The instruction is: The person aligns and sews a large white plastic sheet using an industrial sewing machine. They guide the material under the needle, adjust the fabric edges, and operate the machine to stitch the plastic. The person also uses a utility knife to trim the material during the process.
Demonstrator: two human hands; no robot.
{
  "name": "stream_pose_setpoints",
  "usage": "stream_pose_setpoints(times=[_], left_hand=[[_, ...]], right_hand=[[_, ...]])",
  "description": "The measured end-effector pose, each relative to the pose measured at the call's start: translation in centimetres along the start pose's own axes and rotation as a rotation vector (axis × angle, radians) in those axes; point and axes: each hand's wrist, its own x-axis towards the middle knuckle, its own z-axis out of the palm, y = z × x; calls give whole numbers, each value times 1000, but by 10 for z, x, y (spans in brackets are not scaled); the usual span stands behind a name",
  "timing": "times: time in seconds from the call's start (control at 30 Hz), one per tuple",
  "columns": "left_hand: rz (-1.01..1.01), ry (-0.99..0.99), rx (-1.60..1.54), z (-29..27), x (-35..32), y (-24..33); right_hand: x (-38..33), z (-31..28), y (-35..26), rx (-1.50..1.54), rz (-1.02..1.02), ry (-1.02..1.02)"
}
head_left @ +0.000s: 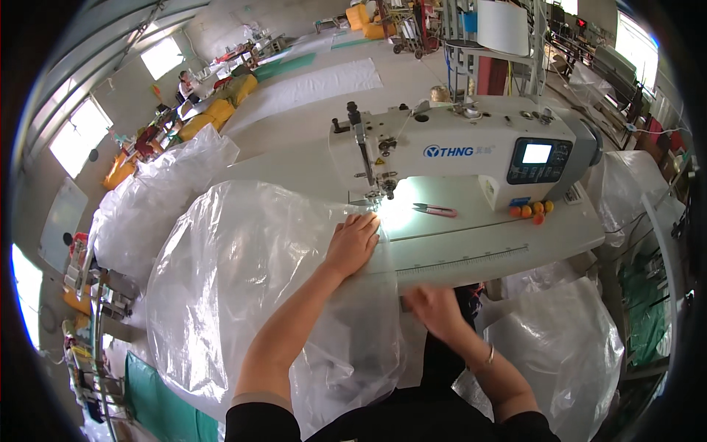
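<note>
A large clear plastic sheet (213, 287) spreads over the left of the sewing table and hangs down toward my lap. My left hand (352, 244) lies flat on its right edge, fingers stretched toward the lit needle area of a white sewing machine (449, 140). The fingertips are just in front of the presser foot (379, 197). Below the table's front edge, my right hand (436, 311) is curled and smeared by motion, close to the sheet's hanging edge. Whether it grips anything cannot be made out. A bracelet circles that wrist.
Pink-handled thread snips (436, 211) lie on the machine bed (471, 250). Several small orange and yellow fruits (537, 210) sit beneath the control panel. More plastic sheeting (552, 353) hangs at right and is heaped (147, 214) at left. A person (185, 87) is far back left.
</note>
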Motion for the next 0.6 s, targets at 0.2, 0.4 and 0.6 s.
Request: stream_pose_setpoints(times=[0.2,0.4,0.6], left_hand=[[-28,-64,-93,-5,5,-4],[-71,-62,-82,-3,5,-8],[-18,-113,-39,-6,2,-12]], right_hand=[[130,33,20,-312,59,214],[150,57,18,-475,223,126],[142,62,15,-532,9,155]])
